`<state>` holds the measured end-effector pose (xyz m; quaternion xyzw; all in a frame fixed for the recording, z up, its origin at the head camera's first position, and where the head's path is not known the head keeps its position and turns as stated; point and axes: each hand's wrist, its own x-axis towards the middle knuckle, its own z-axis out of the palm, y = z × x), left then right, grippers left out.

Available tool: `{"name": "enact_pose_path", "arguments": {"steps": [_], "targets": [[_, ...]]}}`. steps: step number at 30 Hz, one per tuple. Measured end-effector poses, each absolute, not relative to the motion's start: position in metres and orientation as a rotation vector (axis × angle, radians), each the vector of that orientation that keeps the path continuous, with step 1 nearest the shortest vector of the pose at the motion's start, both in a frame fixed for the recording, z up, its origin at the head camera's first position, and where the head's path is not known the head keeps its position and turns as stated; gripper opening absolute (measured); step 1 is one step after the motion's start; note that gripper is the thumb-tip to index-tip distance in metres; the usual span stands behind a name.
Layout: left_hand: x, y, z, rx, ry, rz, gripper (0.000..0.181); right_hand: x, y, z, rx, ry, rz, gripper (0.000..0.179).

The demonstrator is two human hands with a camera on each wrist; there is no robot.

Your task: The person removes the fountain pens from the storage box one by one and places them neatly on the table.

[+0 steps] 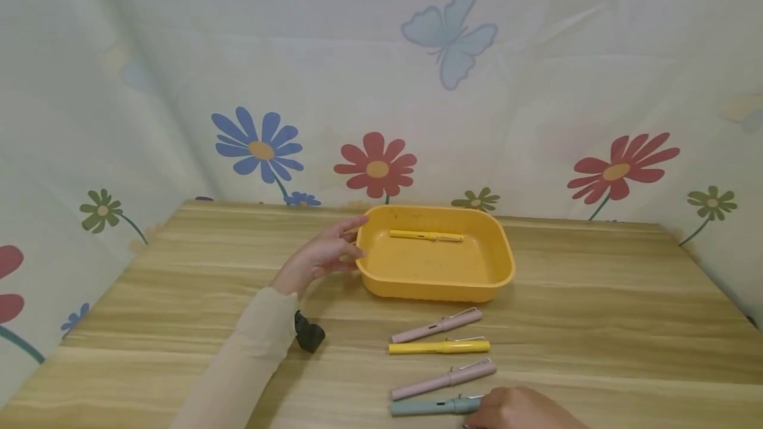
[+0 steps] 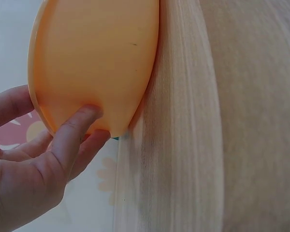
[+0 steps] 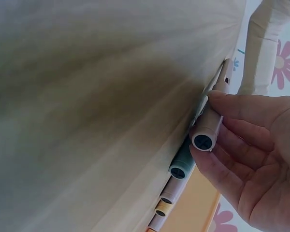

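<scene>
A yellow plastic tray (image 1: pixel 435 288) stands toward the back of the wooden table, with a yellow pen (image 1: pixel 426 236) lying inside. At its left end my left hand (image 1: pixel 324 253) holds the rim, fingers and thumb against the wall. My right hand (image 1: pixel 518 409), low in the head view, pinches a pinkish pen (image 3: pixel 210 121) between thumb and fingers in the right wrist view. Beside it lies a grey-green pen (image 1: pixel 426 407). Beyond that are a pink pen (image 1: pixel 441 381), a second yellow pen (image 1: pixel 438 347) and another pink pen (image 1: pixel 436 326).
The wooden table (image 1: pixel 596 310) reaches back to a pale curtain (image 1: pixel 328 51) printed with flowers and a butterfly. A small black object (image 1: pixel 308 333) is beside the left sleeve.
</scene>
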<state>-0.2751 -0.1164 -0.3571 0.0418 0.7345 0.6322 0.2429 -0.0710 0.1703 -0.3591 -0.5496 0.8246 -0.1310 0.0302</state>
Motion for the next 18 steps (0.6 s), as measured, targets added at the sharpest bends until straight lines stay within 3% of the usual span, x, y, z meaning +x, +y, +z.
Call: {"name": "enact_pose_path", "arguments": {"steps": [18], "targets": [[-0.2788, -0.1125, -0.3561, 0.082, 1.943, 1.774, 0.073, -0.0652, 0.1639, -0.3587, -1.734, 2.593, -0.284, 0.013]]}}
